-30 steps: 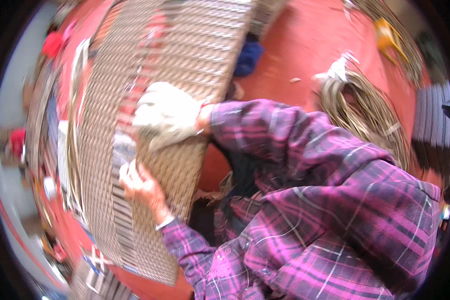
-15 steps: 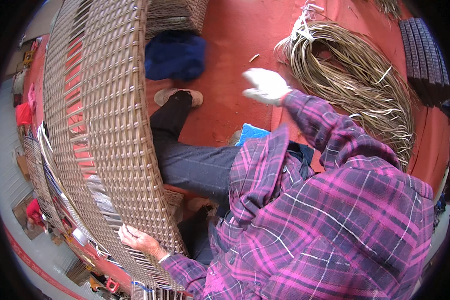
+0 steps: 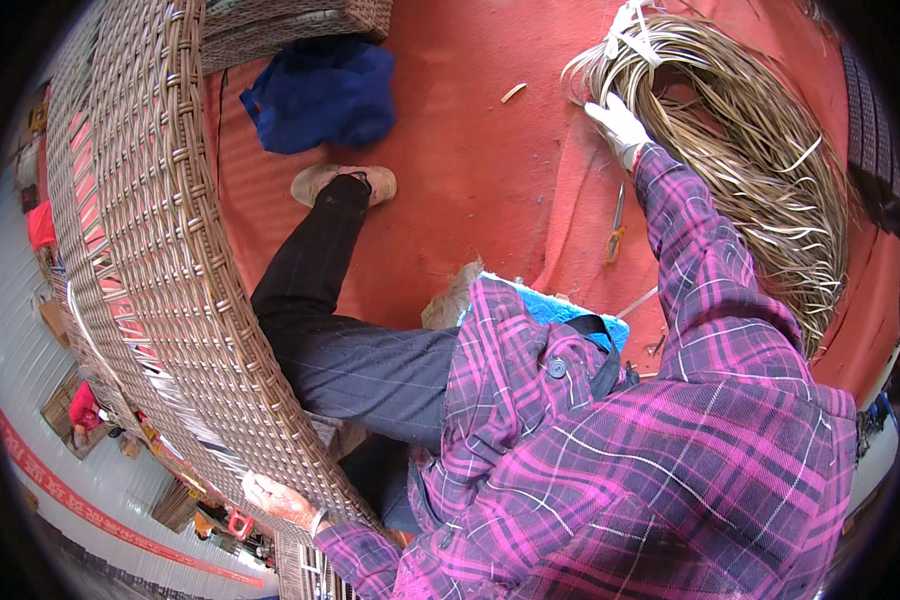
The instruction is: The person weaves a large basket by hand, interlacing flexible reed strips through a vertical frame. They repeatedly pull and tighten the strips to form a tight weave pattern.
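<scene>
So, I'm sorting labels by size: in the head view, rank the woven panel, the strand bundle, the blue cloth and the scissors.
1. woven panel, though nearest the camera
2. strand bundle
3. blue cloth
4. scissors

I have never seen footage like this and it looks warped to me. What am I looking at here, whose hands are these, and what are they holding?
There is no machine here. A person wears a wide fisheye camera on the head, looking down at their own body, so straight edges bend near the rim. The purple plaid sleeves are the person's own arms.

The left hand, bare, grips the lower edge of a large curved woven wicker panel that stands along the left side of the view. The right hand, in a white glove, reaches out to a big coil of loose tan weaving strands lying on the red floor mat; whether it has closed on a strand I cannot tell.

Also on the mat: a blue cloth, orange-handled pliers or cutters, and a blue cushion under the seated person, whose dark-trousered leg stretches forward.
</scene>
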The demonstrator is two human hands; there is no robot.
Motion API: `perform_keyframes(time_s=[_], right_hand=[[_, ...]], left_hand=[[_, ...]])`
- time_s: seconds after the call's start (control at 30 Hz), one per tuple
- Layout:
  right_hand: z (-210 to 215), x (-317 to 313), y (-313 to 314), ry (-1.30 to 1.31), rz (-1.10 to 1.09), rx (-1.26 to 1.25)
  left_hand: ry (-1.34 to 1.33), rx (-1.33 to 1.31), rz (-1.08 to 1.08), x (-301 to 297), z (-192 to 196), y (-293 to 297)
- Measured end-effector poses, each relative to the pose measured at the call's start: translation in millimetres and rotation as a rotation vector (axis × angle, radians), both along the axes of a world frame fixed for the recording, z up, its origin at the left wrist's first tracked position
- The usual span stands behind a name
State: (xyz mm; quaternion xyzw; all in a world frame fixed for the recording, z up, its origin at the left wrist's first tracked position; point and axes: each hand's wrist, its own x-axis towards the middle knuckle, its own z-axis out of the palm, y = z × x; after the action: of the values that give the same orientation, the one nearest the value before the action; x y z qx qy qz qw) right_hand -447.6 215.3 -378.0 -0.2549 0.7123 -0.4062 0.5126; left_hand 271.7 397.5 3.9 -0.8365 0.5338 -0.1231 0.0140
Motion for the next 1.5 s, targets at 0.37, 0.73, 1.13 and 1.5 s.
perform_keyframes(time_s=[0.37,0.73,1.13,1.5], right_hand=[[0,-9,17,0.273,-0.188,0.063],[122,10,46,0.576,0.170,-0.142],[368,364,108,-0.023,1.046,-0.723],[416,541,223,-0.326,1.840,-0.840]], left_hand=[[0.016,-0.023,-0.026,-16,-2,-7],[0.077,-0.233,-0.084,-58,-7,-14],[1.266,-0.315,-0.679,-154,-29,20],[2.368,-1.186,-0.541,-58,-2,188]])
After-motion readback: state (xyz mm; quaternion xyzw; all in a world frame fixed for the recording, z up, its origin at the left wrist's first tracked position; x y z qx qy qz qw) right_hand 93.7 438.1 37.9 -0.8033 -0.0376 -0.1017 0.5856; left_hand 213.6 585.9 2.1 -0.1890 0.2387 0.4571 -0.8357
